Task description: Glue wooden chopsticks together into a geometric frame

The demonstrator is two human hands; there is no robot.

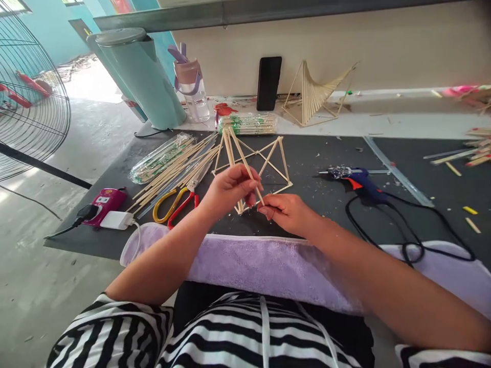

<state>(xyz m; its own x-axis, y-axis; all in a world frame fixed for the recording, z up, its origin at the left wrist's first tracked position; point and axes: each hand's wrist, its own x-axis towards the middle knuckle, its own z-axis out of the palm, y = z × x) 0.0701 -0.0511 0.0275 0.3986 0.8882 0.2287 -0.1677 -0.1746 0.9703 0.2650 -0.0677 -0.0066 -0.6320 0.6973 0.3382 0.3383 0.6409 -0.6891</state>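
My left hand (230, 188) is closed around a thin wooden stick (242, 155) that slants up and away. At the stick's near end, the fingers of my right hand (287, 210) are pinched together on it. Just behind both hands stands an open frame of glued sticks (284, 159), its corners joined in triangles. My hands cover part of its near side. Left of my left hand lie scissors (180, 205) with yellow and red handles, beside a pile of loose sticks (174, 166). A blue hot glue gun (355, 180) rests to the right.
A finished-looking stick model (314, 94) and a black phone (269, 83) stand at the back. Bagged sticks (249, 123), a water bottle (194, 92) and a teal jug (140, 76) are nearby. A pink power socket (105, 204), glue-gun cord (406, 250) and purple cloth (253, 258) lie toward me.
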